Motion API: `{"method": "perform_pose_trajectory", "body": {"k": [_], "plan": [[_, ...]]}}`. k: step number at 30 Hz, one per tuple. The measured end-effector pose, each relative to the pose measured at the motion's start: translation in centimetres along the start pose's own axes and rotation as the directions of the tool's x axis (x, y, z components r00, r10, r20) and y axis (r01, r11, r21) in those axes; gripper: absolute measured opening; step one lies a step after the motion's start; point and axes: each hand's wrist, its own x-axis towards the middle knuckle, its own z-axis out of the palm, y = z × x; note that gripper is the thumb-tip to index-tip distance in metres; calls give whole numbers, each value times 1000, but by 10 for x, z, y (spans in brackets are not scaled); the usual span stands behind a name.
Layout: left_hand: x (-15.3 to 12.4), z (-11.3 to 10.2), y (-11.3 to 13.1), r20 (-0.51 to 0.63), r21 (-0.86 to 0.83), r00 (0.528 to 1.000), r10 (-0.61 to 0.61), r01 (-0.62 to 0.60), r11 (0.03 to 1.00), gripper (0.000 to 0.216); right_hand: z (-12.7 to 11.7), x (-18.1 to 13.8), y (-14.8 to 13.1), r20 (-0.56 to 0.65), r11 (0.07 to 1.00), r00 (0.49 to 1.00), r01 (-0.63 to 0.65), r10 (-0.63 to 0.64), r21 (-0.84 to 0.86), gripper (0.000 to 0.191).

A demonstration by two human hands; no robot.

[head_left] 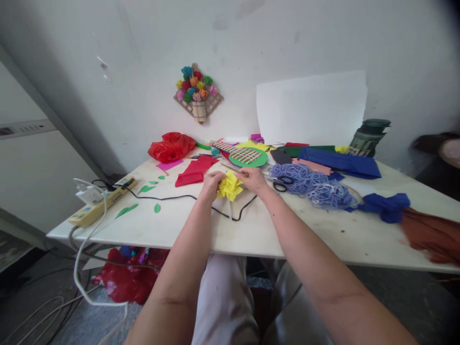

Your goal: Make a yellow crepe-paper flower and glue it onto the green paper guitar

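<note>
Forearms, two, bare, nearest the viewer: left forearm [181, 273] entering from seven o'clock, right forearm [316, 263] from five, both above light-coloured trousers [223, 297]. Clock centred on the item next listed.

Yellow paper flower [230, 188], one, ruffled, held between the hands over the near half of the white table [283, 230]. Pale stem [230, 210], one, slim, showing below it at six o'clock; the join is not visible.

Left hand [212, 184], at nine o'clock: fingers pinching the flower's edge. Right hand [253, 178], at three: fingers closed on a thin stick [232, 168], which slants across the flower's twelve o'clock side; whether the stick touches the paper cannot be told.

Adjacent stock: black-handled scissors [283, 183] and tangled violet string [316, 187], three o'clock; green disc with lattice [247, 156], one; dark phone [281, 156], two; red sheet [196, 171], ten; green leaf shapes [157, 208], nine; black cable [172, 197], passing from nine through six.

Step in hand, by judgement: working the flower's ruffled paper with the stick. Next move calls for a steady left pinch and light pressure from the right, as thin paper may crease or tear
</note>
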Motion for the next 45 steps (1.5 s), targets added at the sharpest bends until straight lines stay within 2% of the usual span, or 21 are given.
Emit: {"method": "perform_pose_trajectory", "body": {"k": [4, 8, 12, 16, 18, 22, 24, 29, 36, 45], "plan": [[2, -3, 2, -113, -49, 990, 81, -87, 995, 16, -8, 1, 0, 23, 998, 998, -54, 55, -42, 33], [2, -6, 4, -174, -25, 976, 128, -134, 991, 15, -16, 0, -4, 49, 999, 999, -22, 23, -37, 43], [0, -6, 7, -171, 27, 975, 145, -143, 989, 18, -13, 0, -2, 25, 994, 997, 72, -70, -86, 34], [-1, -5, 9, -149, 86, 975, 167, -155, 984, 19, -7, 6, 2, 12, 996, 996, 92, -91, -22, 26], [0, -5, 9, -132, 109, 976, 174, -160, 981, 19, -5, 13, 2, 39, 995, 995, 85, -87, 56, 24], [1, -6, 8, -128, 109, 974, 185, -172, 979, 20, -2, 28, -1, 155, 975, 984, 53, -88, 217, 36], [2, -7, 8, -133, 98, 975, 177, -165, 981, 22, -1, 34, -2, 202, 968, 974, 51, -103, 244, 37], [2, -10, 7, -148, 95, 975, 168, -155, 983, 21, 2, 35, -2, 205, 978, 973, 70, -110, 194, 29], [2, -10, 6, -116, 100, 975, 190, -179, 979, 20, 9, 27, 8, 247, 973, 968, -14, -45, 231, 33], [-1, -10, 7, -20, 162, 982, 186, -180, 970, 18, 6, 27, 7, 248, 968, 949, 143, -193, 208, 29]]}}
